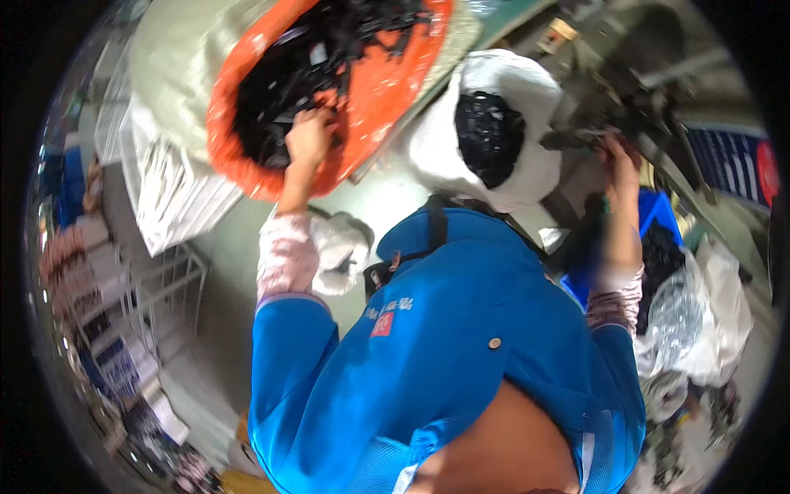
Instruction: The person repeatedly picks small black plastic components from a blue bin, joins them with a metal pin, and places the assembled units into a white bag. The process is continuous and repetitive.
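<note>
My left hand [309, 137] reaches into a large orange plastic bag [374, 103] at the far left. Its fingers are curled in among a heap of small black parts [309, 62]; what they hold is too small and dark to make out. At the right, my right hand [621, 160] is closed at the edge of a dark machine [629, 115], its fingertips partly lost against the dark metal. Between my hands stands a white sack [539, 99] with shiny black pieces [491, 140] inside.
A pale woven sack [177, 62] surrounds the orange bag. White crates [177, 198] and a white metal rack [177, 284] stand at the left. A small white bag [341, 255] is near my body. At the right are a blue bin [657, 210] and clear plastic bags [679, 317].
</note>
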A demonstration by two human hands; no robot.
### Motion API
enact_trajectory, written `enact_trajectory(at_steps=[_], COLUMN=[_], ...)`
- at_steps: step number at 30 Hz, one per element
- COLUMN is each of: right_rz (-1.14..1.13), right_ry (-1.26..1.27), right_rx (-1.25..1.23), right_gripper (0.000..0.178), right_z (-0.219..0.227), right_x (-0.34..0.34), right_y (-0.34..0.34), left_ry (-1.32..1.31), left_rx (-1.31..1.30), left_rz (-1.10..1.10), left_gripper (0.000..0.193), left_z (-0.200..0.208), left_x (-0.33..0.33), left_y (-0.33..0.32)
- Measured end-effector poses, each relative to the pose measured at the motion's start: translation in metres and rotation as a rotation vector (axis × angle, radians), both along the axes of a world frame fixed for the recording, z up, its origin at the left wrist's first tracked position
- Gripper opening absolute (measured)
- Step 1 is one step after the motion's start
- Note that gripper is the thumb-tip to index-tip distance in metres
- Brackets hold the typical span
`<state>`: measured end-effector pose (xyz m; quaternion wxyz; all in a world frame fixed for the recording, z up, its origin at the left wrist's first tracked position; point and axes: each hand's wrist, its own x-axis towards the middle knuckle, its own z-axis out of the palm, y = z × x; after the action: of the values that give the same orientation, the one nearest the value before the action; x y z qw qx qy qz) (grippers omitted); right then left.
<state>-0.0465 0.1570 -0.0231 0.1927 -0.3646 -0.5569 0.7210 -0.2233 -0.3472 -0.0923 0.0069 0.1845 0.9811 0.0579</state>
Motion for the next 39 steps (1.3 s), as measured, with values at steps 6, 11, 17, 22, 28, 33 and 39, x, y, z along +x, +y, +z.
enact_trajectory(at_steps=[6,11,17,22,28,33,39], right_rz=[0.239,0.325,0.402,0.377,0.232,0.325,0.347], right_ry=[0.183,0.235,0.225,0.113,0.156,0.006,0.077], right_rx=[-0.072,-0.032,-0.029,0.412,0.835,0.183,0.475], right_gripper=[0.016,0.018,0.021,0.019,0.033,0.031,0.033], right_z=[0.038,0.042,0.041,0.041,0.021,0.026,0.023], right_x=[0.017,0.012,0.001,0.003,0.043,0.124,0.183], right_y=[-0.029,-0.033,-0.034,-0.046,-0.063,-0.083,-0.092], left_ry=[0.297,-0.174,-0.930,-1.237,-1.412,-1.479,-1.172], left_rx=[1.011,1.716,1.970,1.922,1.763,1.336,0.584], left_rz=[0.317,0.178,0.478,0.277,0.185,-0.122,-0.681], left_gripper=[0.013,0.020,0.013,0.037,0.040,0.034,0.053], left_z=[0.062,0.077,0.051,0.046,0.055,0.056,0.085], left_x=[-0.006,0.013,0.102,0.137,0.165,0.185,0.203], left_y=[-0.013,0.005,0.113,0.155,0.198,0.216,0.290])
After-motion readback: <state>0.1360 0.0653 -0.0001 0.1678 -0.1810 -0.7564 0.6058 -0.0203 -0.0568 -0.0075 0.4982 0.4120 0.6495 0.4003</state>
